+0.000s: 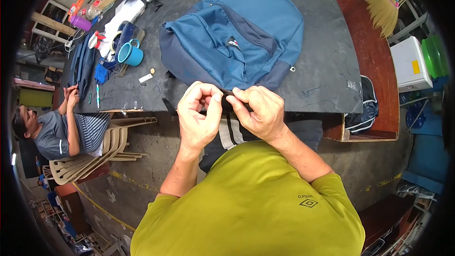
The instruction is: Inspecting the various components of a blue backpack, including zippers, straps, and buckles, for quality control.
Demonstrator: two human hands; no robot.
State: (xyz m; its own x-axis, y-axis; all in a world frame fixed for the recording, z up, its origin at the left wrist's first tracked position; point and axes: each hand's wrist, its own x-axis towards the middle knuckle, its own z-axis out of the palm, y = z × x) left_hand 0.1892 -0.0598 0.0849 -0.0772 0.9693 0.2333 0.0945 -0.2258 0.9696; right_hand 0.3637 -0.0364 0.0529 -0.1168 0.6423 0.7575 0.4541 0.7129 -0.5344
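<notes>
Head view: two hands, left (pixel 199 118) and right (pixel 260 111), on one blue backpack (pixel 237 33).

I'm in a bag-making workshop: a dark, scuffed bench (pixel 327 66) strewn with fabric pieces (pixel 85 61), a blue backpack (pixel 232 33), and a co-worker (pixel 57 130) seated on stacked plastic chairs (pixel 113 147).

Dark worktable (pixel 327 42), grey floor (pixel 142 161), perhaps concrete, stacked plastic chairs (pixel 113 147)
</notes>
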